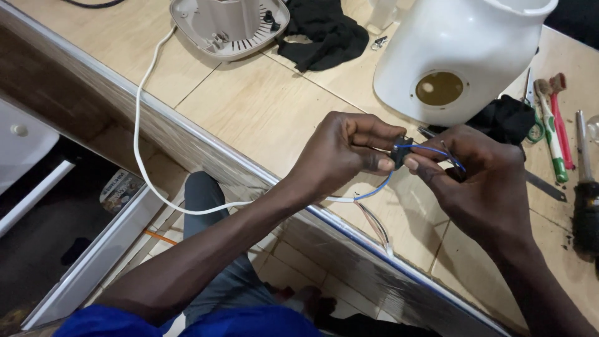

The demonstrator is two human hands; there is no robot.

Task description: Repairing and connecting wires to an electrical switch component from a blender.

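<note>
My left hand and my right hand meet above the tiled counter's front edge. Together they pinch a small black switch part between thumbs and forefingers. A blue wire loops from the part over my right fingers and runs down to a white power cord. The cord trails left, off the counter edge and back up toward a grey appliance base. Thin brown and white wire ends hang loose below my hands.
A white appliance housing with a round opening lies behind my hands. Black cloths sit by the grey base and under the housing. Screwdrivers and scissors lie at the right. A white drawer stands open lower left.
</note>
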